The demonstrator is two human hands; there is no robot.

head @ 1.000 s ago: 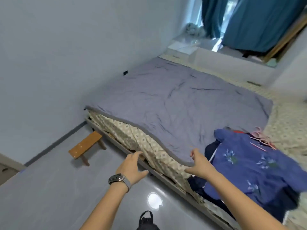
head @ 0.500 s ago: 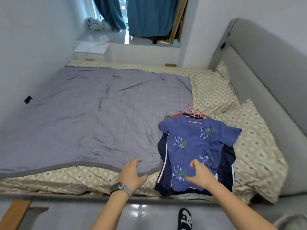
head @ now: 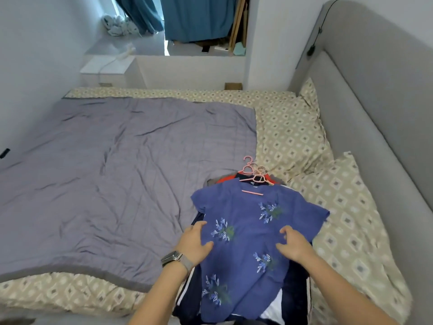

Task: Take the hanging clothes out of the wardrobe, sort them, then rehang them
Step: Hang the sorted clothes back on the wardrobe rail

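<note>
A pile of clothes [head: 236, 299] lies on the bed [head: 346, 231], at its near edge, partly on the grey blanket [head: 105, 172] and partly on the patterned sheet [head: 351, 242]. The top piece is a blue shirt [head: 248, 240] with small leaf prints. It lies flat, face up, and its long axis goes from the near edge of the bed toward the pillows [head: 288, 137]: the collar points away from the person and a little to the right, the hem points toward the person and hangs over the bed edge. A pink hanger [head: 252, 192] shows in the collar. More pink hangers [head: 254, 171] stick out just behind it, their hooks pointing away from the person, above a red piece [head: 228, 178] and dark navy pieces below. The left hand [head: 194, 242], with a watch [head: 174, 257] on the wrist, rests on the left side of the shirt; the fingers are spread and nearly straight, holding nothing. The right hand [head: 293, 245] is on the right side of the shirt, near the sleeve; its fingers bend a little onto the cloth, but it does not clearly pinch it. Both hands are well apart, one on each side of the shirt. A grey headboard [head: 375, 102] stands at the right of the bed.
</note>
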